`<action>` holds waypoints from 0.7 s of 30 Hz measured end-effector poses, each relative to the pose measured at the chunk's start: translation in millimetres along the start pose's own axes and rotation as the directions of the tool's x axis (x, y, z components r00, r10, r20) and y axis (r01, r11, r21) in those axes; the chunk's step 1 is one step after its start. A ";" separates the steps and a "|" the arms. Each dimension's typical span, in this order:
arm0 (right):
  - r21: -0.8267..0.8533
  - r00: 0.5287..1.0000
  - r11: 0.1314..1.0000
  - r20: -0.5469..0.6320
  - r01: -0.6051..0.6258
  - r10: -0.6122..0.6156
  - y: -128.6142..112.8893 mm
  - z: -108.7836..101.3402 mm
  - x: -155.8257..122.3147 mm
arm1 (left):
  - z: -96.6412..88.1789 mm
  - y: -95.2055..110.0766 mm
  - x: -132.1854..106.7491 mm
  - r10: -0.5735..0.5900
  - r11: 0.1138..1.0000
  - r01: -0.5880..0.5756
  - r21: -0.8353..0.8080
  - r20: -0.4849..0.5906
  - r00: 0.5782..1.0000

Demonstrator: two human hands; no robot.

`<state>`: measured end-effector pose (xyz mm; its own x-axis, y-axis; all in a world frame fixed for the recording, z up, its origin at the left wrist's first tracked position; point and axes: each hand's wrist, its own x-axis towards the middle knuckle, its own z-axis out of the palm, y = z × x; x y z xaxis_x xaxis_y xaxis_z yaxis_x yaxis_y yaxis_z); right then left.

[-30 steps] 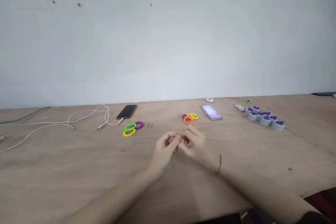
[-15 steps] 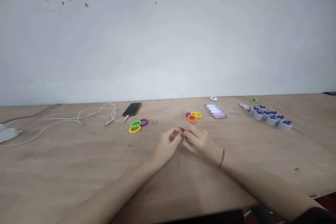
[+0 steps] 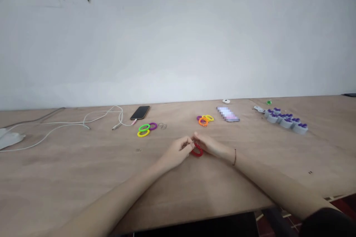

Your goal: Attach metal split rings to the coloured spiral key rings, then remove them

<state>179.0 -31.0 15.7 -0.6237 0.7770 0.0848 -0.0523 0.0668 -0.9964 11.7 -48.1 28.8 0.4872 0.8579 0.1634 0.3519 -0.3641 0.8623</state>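
Just below frame centre, the left hand (image 3: 178, 151) pinches a red coil ring (image 3: 198, 154); the right hand (image 3: 213, 146) is beside it, grip unclear. Left of centre lie 3 coloured coils (image 3: 144, 130); at right, purple-topped pale tubs (image 3: 285, 123), insides hidden.

The left hand (image 3: 178, 152) and right hand (image 3: 213, 146) are both bare, with slender fingers and narrow wrists. The left forearm (image 3: 119, 196) and right forearm (image 3: 269, 177) are uncovered too, broadening toward the elbow. A thin reddish-brown bracelet (image 3: 235, 157) circles the right wrist, perhaps cord, though it is too small to be sure. A plain black sleeve (image 3: 324, 222) covers the right arm near the elbow.
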 end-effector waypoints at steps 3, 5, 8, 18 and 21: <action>-0.096 0.996 0.993 -0.061 -0.074 0.069 -4.1 2.3 -4.1 | -1.6 0.5 -0.6 0.004 1.000 -0.005 0.029 0.020 1.000; -0.199 0.988 0.975 -0.138 -0.099 0.072 -8.0 2.0 -7.5 | -2.8 0.0 -0.5 -0.019 0.998 0.017 0.056 0.034 0.999; -0.313 0.978 0.945 -0.209 -0.096 0.030 -11.9 2.0 -11.0 | -3.4 -1.3 0.2 -0.038 0.994 0.033 0.102 0.053 0.998; -0.491 0.952 0.869 -0.231 0.063 -0.200 -10.7 7.8 -9.2 | -1.1 4.7 -0.5 -0.008 0.990 -0.001 0.138 0.066 0.998; -0.500 0.943 0.864 -0.260 0.052 -0.207 -12.1 9.8 -10.8 | -0.2 2.6 0.1 -0.011 0.983 -0.001 0.182 0.069 0.998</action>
<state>178.7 -46.4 26.9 -0.3750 0.8816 0.2867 0.3125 0.4114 -0.8562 12.5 -48.8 31.2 0.5371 0.8349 0.1204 0.4906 -0.4253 0.7605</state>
